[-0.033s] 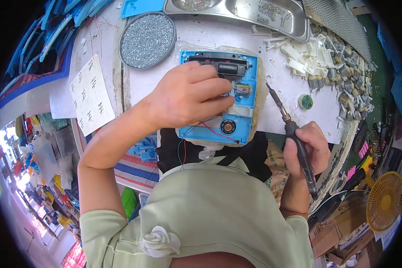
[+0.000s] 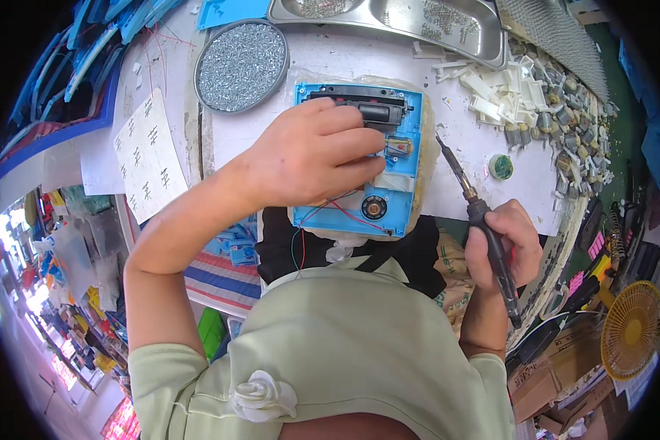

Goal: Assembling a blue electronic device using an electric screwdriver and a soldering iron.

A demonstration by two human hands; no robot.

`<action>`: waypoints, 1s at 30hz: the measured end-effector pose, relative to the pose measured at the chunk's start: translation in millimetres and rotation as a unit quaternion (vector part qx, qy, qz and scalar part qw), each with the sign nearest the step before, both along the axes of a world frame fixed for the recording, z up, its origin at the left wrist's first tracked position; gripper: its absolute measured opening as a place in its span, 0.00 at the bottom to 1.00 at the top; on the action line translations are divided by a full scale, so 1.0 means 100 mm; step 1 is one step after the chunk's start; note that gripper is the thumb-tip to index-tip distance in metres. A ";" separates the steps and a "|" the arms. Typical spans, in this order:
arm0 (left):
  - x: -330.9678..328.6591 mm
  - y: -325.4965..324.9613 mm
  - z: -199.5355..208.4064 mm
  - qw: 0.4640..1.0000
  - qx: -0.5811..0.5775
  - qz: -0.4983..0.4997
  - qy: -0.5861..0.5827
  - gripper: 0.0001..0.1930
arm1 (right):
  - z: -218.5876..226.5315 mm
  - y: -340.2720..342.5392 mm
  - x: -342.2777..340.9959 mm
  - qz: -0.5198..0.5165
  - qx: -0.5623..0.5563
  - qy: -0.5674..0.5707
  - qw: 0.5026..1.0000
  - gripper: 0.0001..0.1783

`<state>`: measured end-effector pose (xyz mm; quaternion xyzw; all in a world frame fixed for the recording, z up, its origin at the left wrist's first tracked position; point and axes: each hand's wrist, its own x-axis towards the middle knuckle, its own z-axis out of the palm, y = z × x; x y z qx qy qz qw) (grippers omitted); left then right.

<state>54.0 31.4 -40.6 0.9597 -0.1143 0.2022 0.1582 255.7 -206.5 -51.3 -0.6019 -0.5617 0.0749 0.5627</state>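
A blue plastic housing [image 2: 416,165] lies face up in front of me, with a black roller assembly [image 2: 378,111] along its far end. Inside it are a small motor [image 2: 399,147], a round speaker [image 2: 375,208] and thin red and green wires. My left hand [image 2: 315,154] reaches across its left half, fingers curled and pinched beside the motor; what they hold is hidden under them. Off to the right, my right hand [image 2: 512,238] grips a black soldering iron [image 2: 484,220], its tip pointing up and away, apart from the housing.
A round bowl of small metal screws [image 2: 242,66] stands at far left, and a steel tray [image 2: 396,20] of small parts lies behind. White plastic pieces [image 2: 502,88] and many small motors [image 2: 565,139] are heaped at right, near a small green tin [image 2: 500,167]. A yellow fan [image 2: 633,330] is at lower right.
My left hand has shifted very slightly over the housing, its fingers still curled near the motor. The right hand and soldering iron have stayed in place.
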 end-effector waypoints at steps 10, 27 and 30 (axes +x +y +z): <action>-0.03 0.10 0.07 0.999 0.006 -0.020 0.030 0.18 | 0.02 -0.03 0.00 -0.025 -0.001 0.002 1.000 0.15; -0.05 0.09 0.07 0.996 -0.072 -0.009 0.057 0.12 | 0.06 0.02 0.01 -0.018 0.007 0.025 1.000 0.16; -0.23 -0.02 0.05 0.958 -0.251 0.107 0.087 0.09 | 0.05 0.02 0.03 -0.011 -0.008 0.033 0.999 0.17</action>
